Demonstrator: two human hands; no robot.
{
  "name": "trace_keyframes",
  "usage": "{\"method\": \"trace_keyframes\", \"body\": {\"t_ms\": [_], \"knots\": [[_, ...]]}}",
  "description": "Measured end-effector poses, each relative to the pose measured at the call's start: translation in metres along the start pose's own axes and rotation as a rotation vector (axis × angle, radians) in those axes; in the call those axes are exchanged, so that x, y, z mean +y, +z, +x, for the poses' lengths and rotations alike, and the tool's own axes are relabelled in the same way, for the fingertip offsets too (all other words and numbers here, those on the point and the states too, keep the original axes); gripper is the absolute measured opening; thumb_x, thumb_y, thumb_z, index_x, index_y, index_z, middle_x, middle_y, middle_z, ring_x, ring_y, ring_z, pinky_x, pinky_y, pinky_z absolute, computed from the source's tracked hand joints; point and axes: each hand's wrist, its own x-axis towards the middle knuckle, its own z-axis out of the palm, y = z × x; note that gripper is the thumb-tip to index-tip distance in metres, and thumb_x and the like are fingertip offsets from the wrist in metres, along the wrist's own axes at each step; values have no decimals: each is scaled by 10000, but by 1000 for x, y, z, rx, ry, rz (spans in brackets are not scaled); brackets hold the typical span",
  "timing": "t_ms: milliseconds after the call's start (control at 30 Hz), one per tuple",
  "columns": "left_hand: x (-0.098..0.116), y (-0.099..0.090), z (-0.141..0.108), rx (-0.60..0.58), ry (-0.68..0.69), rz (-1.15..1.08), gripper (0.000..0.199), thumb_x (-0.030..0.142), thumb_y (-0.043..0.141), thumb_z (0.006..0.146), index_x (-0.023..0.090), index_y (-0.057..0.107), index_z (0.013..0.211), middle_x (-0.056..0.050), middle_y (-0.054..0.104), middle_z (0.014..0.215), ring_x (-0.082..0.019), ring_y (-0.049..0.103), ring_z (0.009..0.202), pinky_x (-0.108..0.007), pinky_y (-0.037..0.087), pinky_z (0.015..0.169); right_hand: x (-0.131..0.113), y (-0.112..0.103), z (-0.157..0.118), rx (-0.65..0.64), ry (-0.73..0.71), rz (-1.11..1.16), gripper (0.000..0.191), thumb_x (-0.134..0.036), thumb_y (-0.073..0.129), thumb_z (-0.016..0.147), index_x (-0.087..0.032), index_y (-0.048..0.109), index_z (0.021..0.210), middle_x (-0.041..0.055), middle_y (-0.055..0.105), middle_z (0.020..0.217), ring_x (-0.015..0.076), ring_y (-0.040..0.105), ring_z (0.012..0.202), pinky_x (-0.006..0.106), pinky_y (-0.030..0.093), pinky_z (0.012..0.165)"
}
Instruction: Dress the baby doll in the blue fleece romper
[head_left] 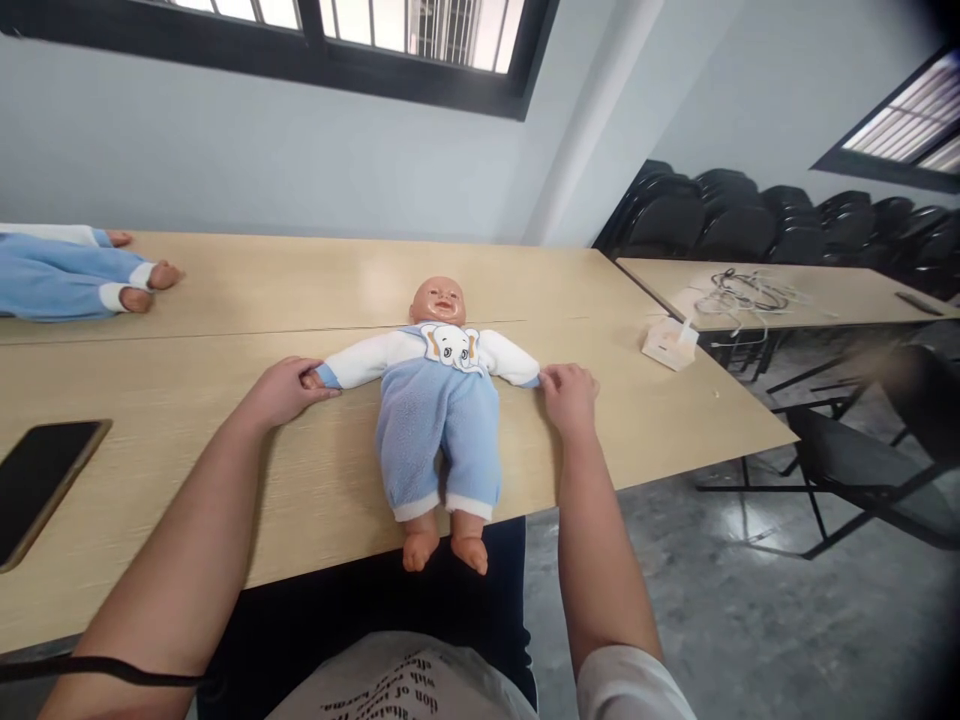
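Observation:
A baby doll (442, 400) lies on its back on the wooden table, its feet reaching over the front edge. It wears a light blue and white outfit with an elephant face on the chest. Both its arms are stretched out sideways. My left hand (289, 390) is closed around the doll's hand at the blue cuff on the left. On the other side, my right hand (570, 395) grips the cuff end of the doll's sleeve, hiding the doll's hand there.
A second doll (75, 270) in blue lies at the far left, partly out of view. A phone (49, 480) rests at the left. A tissue pack (670, 342) sits near the table's right end. Beyond are tangled cables (750, 290), a folding chair (862, 460) and stacked chairs (664, 215).

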Motion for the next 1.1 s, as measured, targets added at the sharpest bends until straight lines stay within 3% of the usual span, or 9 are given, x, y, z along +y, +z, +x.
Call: {"method": "trace_keyframes", "body": {"t_ms": [133, 233, 300, 400, 533, 700, 767, 867, 1100], "knots": [[-1, 0, 0, -26, 4, -39, 559, 634, 716, 739, 223, 731, 1118, -93, 756, 1054, -305, 663, 933, -364, 508, 779, -8, -1, -5, 115, 145, 73, 341, -395, 453, 979, -178, 712, 935, 144, 704, 982, 287, 576, 928, 400, 406, 857], [10, 0, -2, 77, 35, -41, 664, 619, 719, 761, 186, 663, 1262, -134, 717, 1197, -334, 652, 1053, -420, 507, 918, -19, -2, -13, -16, 307, 113, 494, -453, 365, 1024, -189, 747, 858, 145, 729, 854, 272, 611, 788, 366, 410, 735], [32, 0, -5, 243, 64, -3, 628, 583, 670, 832, 174, 626, 1306, -155, 683, 1252, -354, 623, 1132, -479, 464, 1019, -26, -1, -17, -121, 366, 113, 534, -530, 392, 1019, -193, 772, 856, 157, 745, 846, 279, 639, 777, 358, 408, 707], [91, 1, -10, 399, 235, 12, 407, 471, 576, 939, 202, 639, 1238, -115, 700, 1159, -319, 622, 1095, -479, 449, 1037, -34, 2, -19, -177, 427, 127, 481, -569, 495, 975, -200, 781, 861, 161, 764, 877, 294, 672, 810, 352, 429, 707], [191, 12, 1, 277, 626, -6, 241, 365, 531, 993, 219, 659, 1136, -82, 712, 1110, -276, 626, 1078, -438, 447, 1024, -34, 6, -15, -163, 487, 153, 391, -549, 574, 930, -217, 777, 972, 140, 776, 937, 290, 694, 831, 348, 462, 717], [269, 53, 69, 31, 772, 152, 303, 278, 592, 956, 166, 636, 1234, -123, 684, 1222, -295, 594, 1178, -426, 429, 1012, -34, 9, -10, -169, 526, 210, 383, -547, 598, 904, -242, 758, 1071, 117, 772, 977, 291, 699, 885, 360, 486, 752], [282, 73, 99, -117, 725, 290, 480, 279, 688, 896, 162, 571, 1347, -136, 633, 1364, -299, 539, 1298, -409, 400, 1065, -35, 10, -6, -173, 530, 234, 350, -525, 599, 900, -251, 759, 1047, 101, 770, 966, 279, 695, 875, 354, 489, 758], [291, 98, 131, -185, 691, 364, 703, 348, 836, 765, 154, 550, 1377, -162, 638, 1373, -316, 560, 1287, -400, 410, 1064, -35, 12, -1, -171, 534, 265, 308, -498, 596, 890, -259, 758, 999, 71, 764, 920, 257, 684, 825, 340, 491, 750], [289, 123, 150, -272, 622, 459, 579, 420, 828, 709, 162, 664, 1200, -176, 696, 1240, -335, 642, 1152, -405, 471, 984, -24, 16, 2, -124, 519, 377, 268, -457, 546, 890, -252, 713, 935, 50, 744, 890, 258, 671, 818, 349, 496, 757]]}}
